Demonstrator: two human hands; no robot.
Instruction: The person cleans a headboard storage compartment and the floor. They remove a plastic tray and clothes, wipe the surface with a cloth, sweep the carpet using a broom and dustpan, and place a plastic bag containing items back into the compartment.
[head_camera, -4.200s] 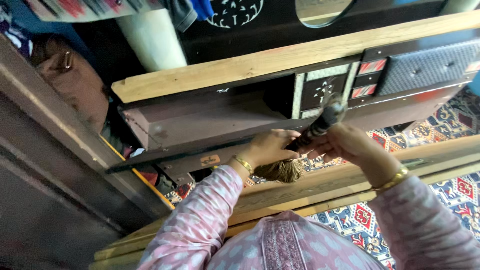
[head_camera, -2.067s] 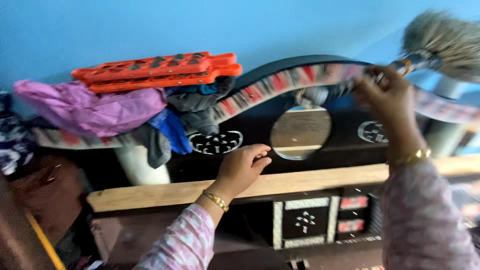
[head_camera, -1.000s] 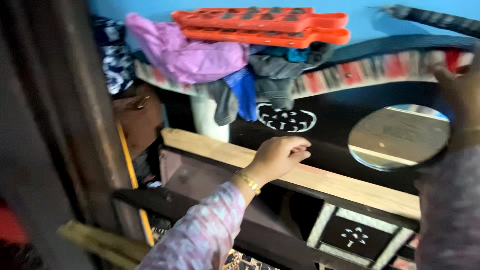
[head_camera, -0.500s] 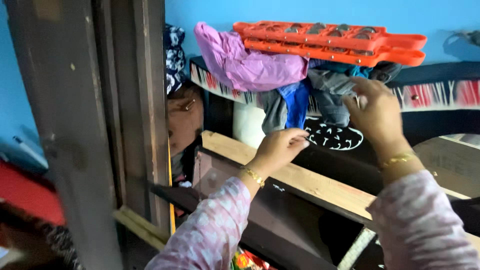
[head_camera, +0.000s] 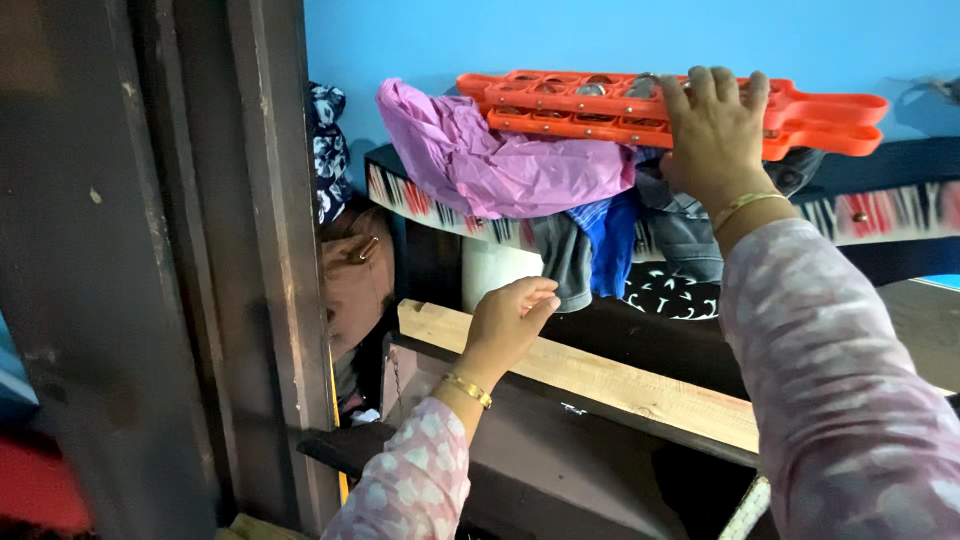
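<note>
Two stacked orange plastic trays (head_camera: 560, 100) lie on top of a pile of clothes on a dark, patterned furniture top (head_camera: 890, 212). My right hand (head_camera: 712, 135) reaches up and grips the trays, fingers laid over their upper edge. The pile holds a purple cloth (head_camera: 500, 165), a blue cloth (head_camera: 612, 245) and grey garments (head_camera: 690, 235) that hang down below the trays. My left hand (head_camera: 508, 320) is lower down, fingers loosely apart, holding nothing. It touches the end of a pale wooden plank (head_camera: 620, 385).
A dark wooden post (head_camera: 260, 250) stands close on the left. A brown bag (head_camera: 352, 280) and a dark patterned cloth (head_camera: 327, 150) are wedged between the post and the furniture. A blue wall (head_camera: 600, 35) is behind. A dark panel (head_camera: 560, 470) sits under the plank.
My right hand rose from the hanging clothes to the orange trays and took hold of them. The brush it held earlier is gone from it. My left hand dropped slightly by the plank.
</note>
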